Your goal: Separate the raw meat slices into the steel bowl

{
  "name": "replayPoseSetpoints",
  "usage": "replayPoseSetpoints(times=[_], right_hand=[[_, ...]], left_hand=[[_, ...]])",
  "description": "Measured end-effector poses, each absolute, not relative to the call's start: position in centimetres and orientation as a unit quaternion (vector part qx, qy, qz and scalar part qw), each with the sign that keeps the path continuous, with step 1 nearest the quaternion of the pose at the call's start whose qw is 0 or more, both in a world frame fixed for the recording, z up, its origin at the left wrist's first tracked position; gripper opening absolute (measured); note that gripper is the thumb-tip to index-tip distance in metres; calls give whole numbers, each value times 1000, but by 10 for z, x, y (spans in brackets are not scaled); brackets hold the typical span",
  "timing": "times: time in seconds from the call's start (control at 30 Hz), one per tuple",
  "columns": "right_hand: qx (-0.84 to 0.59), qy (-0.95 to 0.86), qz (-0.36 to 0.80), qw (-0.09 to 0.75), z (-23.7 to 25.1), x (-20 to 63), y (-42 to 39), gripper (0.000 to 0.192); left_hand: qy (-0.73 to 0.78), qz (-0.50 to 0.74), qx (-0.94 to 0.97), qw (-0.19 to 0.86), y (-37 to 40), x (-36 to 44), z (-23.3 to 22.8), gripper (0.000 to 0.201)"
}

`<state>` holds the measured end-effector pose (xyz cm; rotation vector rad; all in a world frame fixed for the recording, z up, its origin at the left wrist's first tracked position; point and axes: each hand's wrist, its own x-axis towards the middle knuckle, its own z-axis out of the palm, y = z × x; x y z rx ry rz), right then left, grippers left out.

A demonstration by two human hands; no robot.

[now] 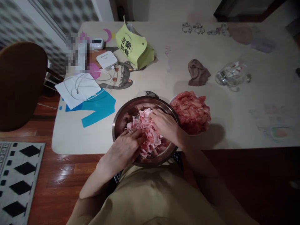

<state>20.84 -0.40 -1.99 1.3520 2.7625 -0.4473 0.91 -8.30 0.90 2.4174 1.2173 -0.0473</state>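
Both hands are down in a steel bowl point(122, 117) set at the near edge of the worktop point(234, 103), directly in front of the person. The bowl holds a heap of pale pink sliced meat point(146, 117). The left hand point(125, 148) lies on the near left side of the heap, fingers curled into the slices, its grip closed on a clump of them. The right hand point(165, 125) rests on top of the heap from the far right, fingers bent down into the meat; whether its grip has closed on anything cannot be told.

Just beside the bowl, on its right and touching its rim, stands a plate piled with redder meat point(191, 111). Farther back lie a crumpled brown cloth point(198, 73) and a clear plastic wrapper point(231, 75). At the far left are a green bag point(134, 47), a white box point(107, 60) with a cable, and a sheet of paper point(78, 89). A brown chair point(20, 84) stands off the left end.
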Motion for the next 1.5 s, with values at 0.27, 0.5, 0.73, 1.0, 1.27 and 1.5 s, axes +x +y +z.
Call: replayPoseSetpoints(times=[0.27, 0.5, 0.73, 1.0, 1.27, 1.5], right_hand=[[445, 878, -169, 51, -14, 203, 2, 18], [467, 852, -223, -70, -20, 211, 0, 11], [472, 781, -329, -242, -13, 218, -7, 10], [440, 778, -324, -311, 4, 218, -26, 15], [432, 808, -197, -349, 8, 219, -37, 11], [416, 823, -135, -363, 4, 220, -52, 15]], left_hand=[[419, 26, 881, 218, -91, -12, 11, 43], [460, 102, 866, 168, -89, -13, 24, 31], [530, 223, 802, 162, -75, 8, 19, 27], [566, 296, 735, 228, -70, 30, 15, 15], [560, 323, 724, 242, -67, 34, 13, 13], [543, 355, 726, 230, -68, 39, 17, 11]])
